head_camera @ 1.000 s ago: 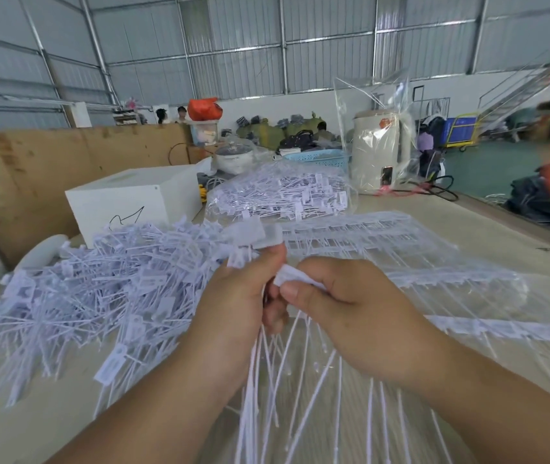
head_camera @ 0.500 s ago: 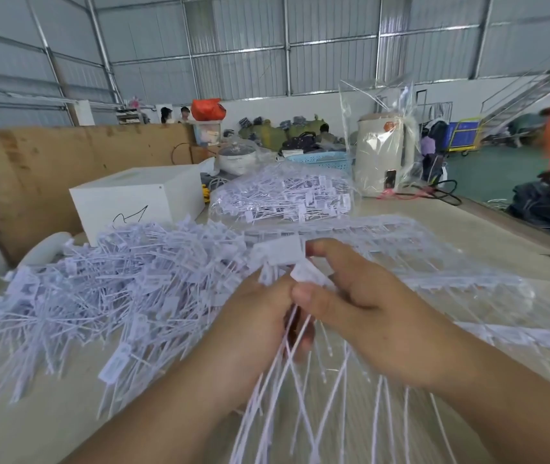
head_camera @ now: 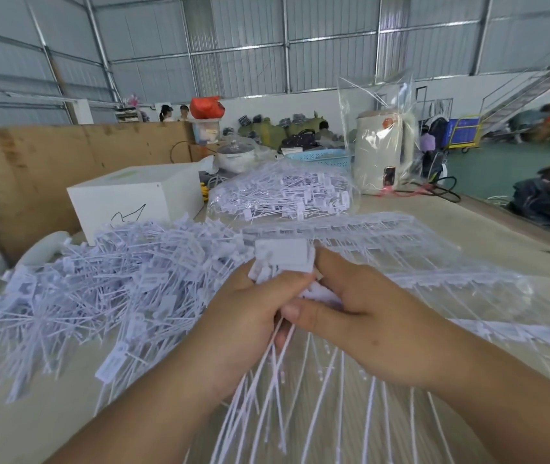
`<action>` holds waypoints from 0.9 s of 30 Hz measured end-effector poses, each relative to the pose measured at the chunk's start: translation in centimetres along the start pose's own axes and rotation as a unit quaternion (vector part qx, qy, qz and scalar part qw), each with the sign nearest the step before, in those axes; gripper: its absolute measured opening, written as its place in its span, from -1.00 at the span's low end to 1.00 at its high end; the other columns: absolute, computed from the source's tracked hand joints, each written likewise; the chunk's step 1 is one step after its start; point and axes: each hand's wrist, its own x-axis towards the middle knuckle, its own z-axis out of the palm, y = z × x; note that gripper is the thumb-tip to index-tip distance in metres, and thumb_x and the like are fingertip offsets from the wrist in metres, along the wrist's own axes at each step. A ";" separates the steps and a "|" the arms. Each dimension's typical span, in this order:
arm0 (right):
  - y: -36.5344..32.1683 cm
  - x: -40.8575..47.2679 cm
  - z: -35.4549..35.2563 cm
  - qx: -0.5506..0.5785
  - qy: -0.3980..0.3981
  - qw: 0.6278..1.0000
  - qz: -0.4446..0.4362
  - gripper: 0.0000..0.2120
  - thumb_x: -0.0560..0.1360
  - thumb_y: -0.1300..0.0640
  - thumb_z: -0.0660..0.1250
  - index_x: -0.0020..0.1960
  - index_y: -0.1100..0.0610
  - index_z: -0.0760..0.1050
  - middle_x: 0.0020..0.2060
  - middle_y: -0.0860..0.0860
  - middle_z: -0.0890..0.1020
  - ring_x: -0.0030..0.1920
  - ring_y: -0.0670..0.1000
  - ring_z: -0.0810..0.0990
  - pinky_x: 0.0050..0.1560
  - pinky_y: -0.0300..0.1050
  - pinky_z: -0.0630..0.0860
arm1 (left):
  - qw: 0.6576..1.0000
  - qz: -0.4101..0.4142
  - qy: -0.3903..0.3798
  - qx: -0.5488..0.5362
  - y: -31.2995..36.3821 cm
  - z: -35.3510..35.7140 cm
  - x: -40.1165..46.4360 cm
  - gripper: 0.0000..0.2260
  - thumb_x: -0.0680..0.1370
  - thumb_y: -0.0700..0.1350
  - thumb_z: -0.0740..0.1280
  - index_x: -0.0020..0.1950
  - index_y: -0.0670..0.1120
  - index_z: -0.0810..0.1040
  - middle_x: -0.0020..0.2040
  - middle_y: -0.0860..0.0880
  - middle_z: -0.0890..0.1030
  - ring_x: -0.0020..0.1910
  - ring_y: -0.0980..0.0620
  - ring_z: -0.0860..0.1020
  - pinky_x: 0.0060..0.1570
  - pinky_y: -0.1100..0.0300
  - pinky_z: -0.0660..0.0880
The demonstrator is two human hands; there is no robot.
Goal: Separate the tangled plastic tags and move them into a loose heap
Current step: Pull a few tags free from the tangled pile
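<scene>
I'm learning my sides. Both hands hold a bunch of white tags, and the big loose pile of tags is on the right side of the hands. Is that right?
Not quite. In the head view the loose pile of tags lies left of the hands. The left hand and right hand do both hold the bunch of white tags.

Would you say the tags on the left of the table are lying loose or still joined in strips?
Loose: the heap of tags lies with stems pointing every way, unlike the joined strips lined up in rows on the right.
</scene>
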 end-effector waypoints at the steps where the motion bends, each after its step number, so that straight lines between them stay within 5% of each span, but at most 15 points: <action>1: 0.0 0.0 -0.2 -0.013 0.003 1.000 0.012 -0.69 0.51 -0.24 0.26 0.12 -0.06 0.47 -0.15 0.04 0.67 -0.19 0.16 0.64 -0.09 0.24 0.56 | 1.000 0.001 0.020 -0.007 -0.1 -0.4 0.3 -0.90 0.29 -0.03 0.44 -0.43 0.01 0.63 -0.56 0.07 0.48 -0.64 0.17 0.42 -0.61 0.38 0.32; 4: 0.5 0.0 -0.6 -0.021 0.018 0.999 0.032 -0.71 0.57 -0.12 0.30 -0.17 0.09 0.48 -0.48 -0.08 0.45 -0.48 -0.01 0.37 -0.39 -0.02 0.34 | 0.997 -0.010 0.074 0.024 -0.4 -1.8 1.0 -0.85 0.32 0.02 0.44 -0.39 -0.02 0.61 -0.52 -0.04 0.48 -0.63 0.08 0.37 -0.56 0.33 0.27; 8: 0.6 0.0 -0.5 -0.005 0.002 0.999 0.032 -0.74 0.60 0.00 0.29 -0.14 0.17 0.51 -0.51 -0.11 0.30 -0.47 -0.05 0.25 -0.40 -0.06 0.21 | 0.994 -0.009 0.047 0.096 0.0 -2.0 0.7 -0.90 0.32 0.04 0.47 -0.33 0.06 0.60 -0.50 0.02 0.48 -0.57 0.14 0.42 -0.55 0.31 0.30; 13: 0.1 0.2 -0.1 0.024 0.043 0.999 0.006 -0.79 0.61 0.04 0.29 -0.17 0.06 0.57 -0.45 0.12 0.41 -0.42 0.14 0.32 -0.37 0.06 0.30 | 0.997 -0.041 0.064 0.007 0.1 -1.5 0.8 -0.77 0.29 -0.06 0.55 -0.44 -0.06 0.54 -0.52 -0.06 0.40 -0.63 0.08 0.29 -0.59 0.32 0.24; 17: 0.0 0.4 1.2 -0.004 0.154 0.987 -0.045 -0.75 0.56 -0.05 0.25 -0.20 0.08 0.52 -0.49 -0.09 0.48 -0.49 -0.16 0.38 -0.41 -0.18 0.33 | 0.994 -0.036 0.063 -0.079 0.6 -0.3 0.7 -0.67 0.25 0.06 0.42 -0.51 -0.13 0.42 -0.59 -0.06 0.30 -0.66 0.07 0.23 -0.58 0.32 0.20; 20: -0.4 0.5 2.3 0.052 0.169 0.981 -0.085 -0.76 0.62 0.10 0.22 -0.11 0.21 0.56 -0.34 -0.13 0.68 -0.32 -0.15 0.67 -0.22 -0.19 0.56 | 0.992 -0.031 0.072 -0.101 0.6 -0.1 0.5 -0.64 0.33 0.09 0.37 -0.47 -0.14 0.37 -0.61 -0.06 0.26 -0.65 0.05 0.24 -0.61 0.30 0.22; 22: -0.7 0.5 2.9 0.068 0.183 0.976 -0.099 -0.76 0.63 0.16 0.22 -0.12 0.23 0.56 -0.35 -0.14 0.68 -0.31 -0.15 0.68 -0.22 -0.34 0.53 | 0.992 -0.022 0.075 -0.096 0.6 0.0 0.2 -0.63 0.32 0.12 0.37 -0.48 -0.11 0.37 -0.60 -0.06 0.27 -0.63 0.04 0.25 -0.59 0.29 0.22; 25: -1.2 0.6 2.9 0.082 0.254 0.960 -0.082 -0.72 0.61 -0.02 0.22 -0.26 -0.01 0.46 -0.50 -0.20 0.51 -0.49 -0.22 0.46 -0.45 -0.37 0.36 | 0.984 -0.011 0.089 -0.152 0.7 -0.1 0.3 -0.73 0.33 0.04 0.37 -0.42 -0.08 0.40 -0.55 -0.02 0.33 -0.62 0.08 0.25 -0.62 0.32 0.22; 27: -1.0 0.4 1.7 0.111 0.313 0.941 -0.061 -0.64 0.57 -0.12 0.21 -0.34 0.00 0.33 -0.53 -0.15 0.33 -0.51 -0.16 0.27 -0.50 -0.30 0.23 | 0.965 -0.025 0.107 -0.236 1.1 -1.0 0.9 -0.83 0.36 -0.04 0.36 -0.31 -0.06 0.42 -0.49 0.02 0.36 -0.62 0.13 0.25 -0.63 0.35 0.20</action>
